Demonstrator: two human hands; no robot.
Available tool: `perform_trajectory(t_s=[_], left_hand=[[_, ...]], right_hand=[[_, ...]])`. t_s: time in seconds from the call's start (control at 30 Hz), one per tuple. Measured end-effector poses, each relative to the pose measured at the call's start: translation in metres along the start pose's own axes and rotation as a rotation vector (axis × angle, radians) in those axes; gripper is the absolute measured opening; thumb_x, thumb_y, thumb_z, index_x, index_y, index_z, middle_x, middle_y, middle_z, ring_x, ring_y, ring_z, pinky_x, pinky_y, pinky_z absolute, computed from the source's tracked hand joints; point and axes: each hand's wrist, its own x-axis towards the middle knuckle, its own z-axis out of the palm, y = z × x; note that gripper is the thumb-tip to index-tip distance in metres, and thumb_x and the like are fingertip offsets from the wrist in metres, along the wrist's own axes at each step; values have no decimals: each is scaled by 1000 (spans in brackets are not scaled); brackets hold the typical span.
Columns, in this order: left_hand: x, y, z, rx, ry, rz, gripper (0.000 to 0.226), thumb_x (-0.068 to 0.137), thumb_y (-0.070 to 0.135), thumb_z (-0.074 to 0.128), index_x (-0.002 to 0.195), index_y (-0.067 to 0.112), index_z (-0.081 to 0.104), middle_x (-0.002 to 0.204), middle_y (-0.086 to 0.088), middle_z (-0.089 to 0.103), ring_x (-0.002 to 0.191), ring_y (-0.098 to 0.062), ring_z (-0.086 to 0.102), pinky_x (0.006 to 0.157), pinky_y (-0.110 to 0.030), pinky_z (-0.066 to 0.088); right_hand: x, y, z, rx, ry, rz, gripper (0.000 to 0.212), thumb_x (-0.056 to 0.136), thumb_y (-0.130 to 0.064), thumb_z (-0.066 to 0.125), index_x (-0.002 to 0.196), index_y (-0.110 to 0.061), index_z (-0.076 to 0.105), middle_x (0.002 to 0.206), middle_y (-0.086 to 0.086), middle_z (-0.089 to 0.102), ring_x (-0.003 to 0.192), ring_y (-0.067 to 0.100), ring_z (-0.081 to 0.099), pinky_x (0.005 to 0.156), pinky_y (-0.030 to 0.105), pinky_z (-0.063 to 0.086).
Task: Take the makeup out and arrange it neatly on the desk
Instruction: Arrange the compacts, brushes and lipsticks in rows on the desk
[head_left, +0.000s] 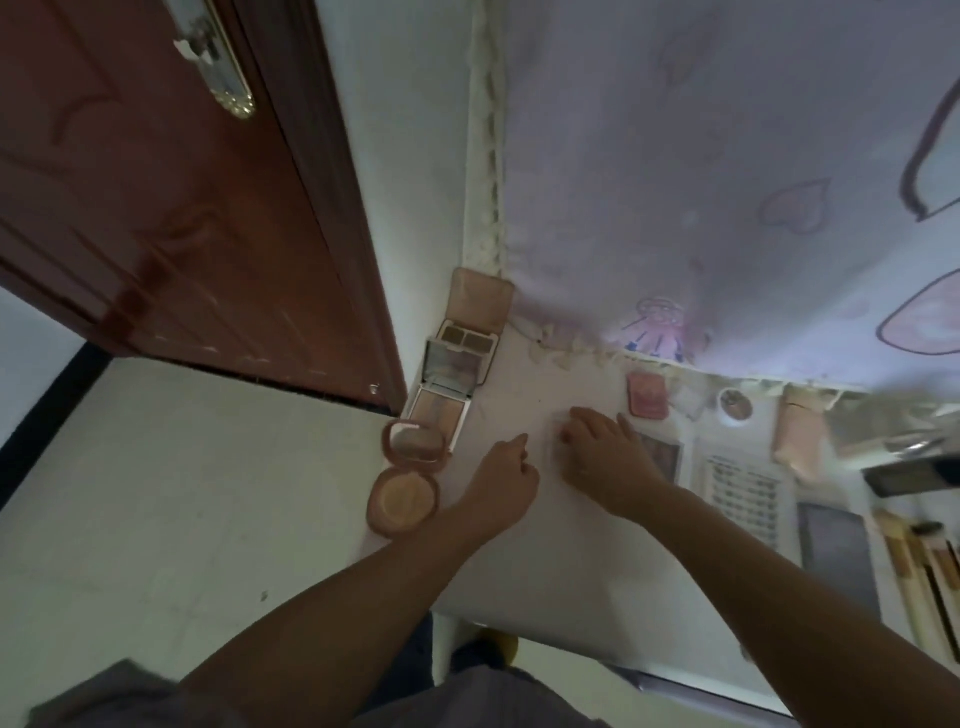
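Observation:
Along the left edge of the white desk lie an open round powder compact, an open square compact with a mirror and an open brown-toned palette. My left hand hovers just right of the round compact with its fingers curled; nothing shows in it. A little to its right, my right hand has its fingers bent down onto the desk over a faint pale blur, and I cannot make out a hold. Part of a dark palette shows behind that hand.
Further right on the desk lie a pink blush case, a small round pot, a white grid-patterned palette, a pink pouch, a grey palette and several brushes. A brown door stands left; a patterned curtain hangs behind.

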Motion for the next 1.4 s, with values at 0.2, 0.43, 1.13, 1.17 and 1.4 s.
perform_trajectory(t_s=[0.2,0.43,1.13,1.17,1.4], left_hand=[[12,12,-2,-680,-11,-282,31,100,24,39,110,4,60,92,-11,60,82,-23,57,77,-35,49],[-9,29,-13,-1323,-525,-318,60,90,52,40,127,8,54,110,-12,63,88,-19,65,78,-33,57],[48,29,-29,-1682,-120,-461,24,97,16,41,99,0,60,95,-21,66,85,-32,64,68,-40,58],[52,32,-31,-1689,-66,-448,21,96,13,42,93,1,60,89,-19,67,80,-30,65,67,-38,58],[74,42,-37,-1698,114,-539,20,96,2,40,79,5,52,75,-12,54,66,-20,47,65,-28,41]], right_hand=[[-12,6,-1,227,131,-64,50,81,-41,64,122,-19,48,131,5,46,117,25,43,97,33,35],[-37,-2,-33,611,297,-85,53,76,-41,73,119,-23,50,119,-9,49,106,9,48,89,22,42],[73,28,-47,1106,335,292,16,94,-6,50,93,-16,63,90,5,68,65,11,62,54,17,50],[84,27,-46,1074,359,302,17,94,-6,51,92,-17,64,91,5,68,70,14,62,60,20,51],[126,17,-43,800,442,357,18,93,-11,53,101,-3,67,99,13,69,87,24,59,63,16,27]])
